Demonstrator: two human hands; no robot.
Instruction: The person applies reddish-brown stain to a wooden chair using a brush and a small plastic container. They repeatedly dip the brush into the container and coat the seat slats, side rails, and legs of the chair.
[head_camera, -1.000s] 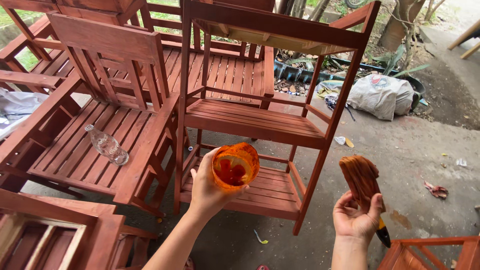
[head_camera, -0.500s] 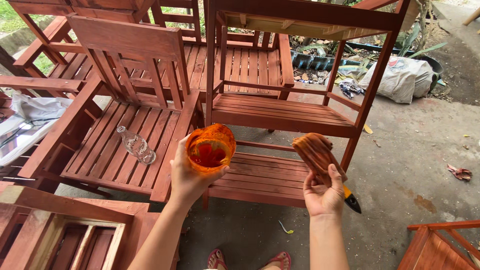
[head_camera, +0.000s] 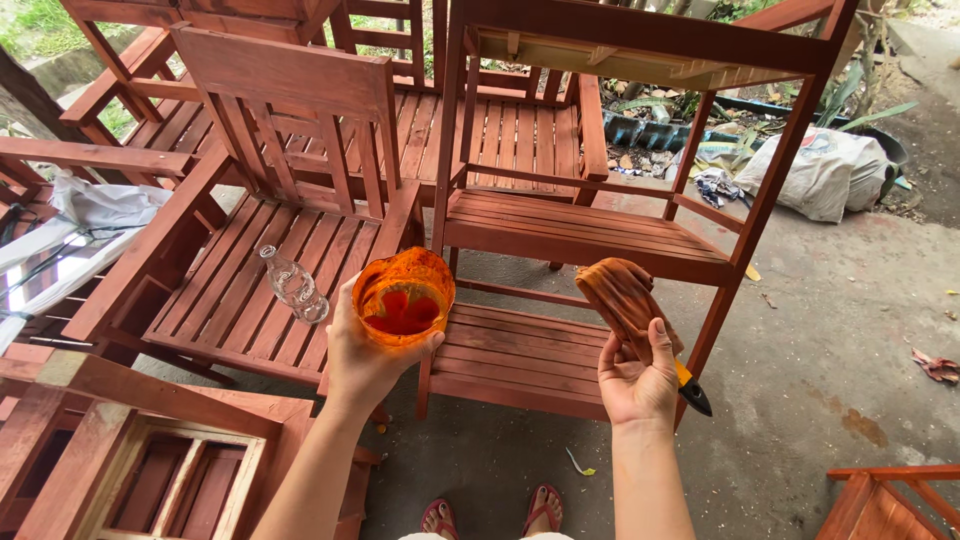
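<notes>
Left hand (head_camera: 365, 350) cups the orange stain cup (head_camera: 403, 297); right hand (head_camera: 635, 375) clamps the stained brush (head_camera: 628, 300), bristles angled up-left, level with the cup, near but apart.

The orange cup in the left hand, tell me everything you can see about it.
The orange cup is a small, see-through plastic-looking container, stained orange with a crumpled, uneven rim. A little reddish-brown liquid pools at its bottom. It is held roughly upright, mouth open toward the camera, gripped from below and the side by the left hand, thumb along its lower edge. It hangs in the air in front of the slatted wooden chair and low shelf, touching neither.
</notes>
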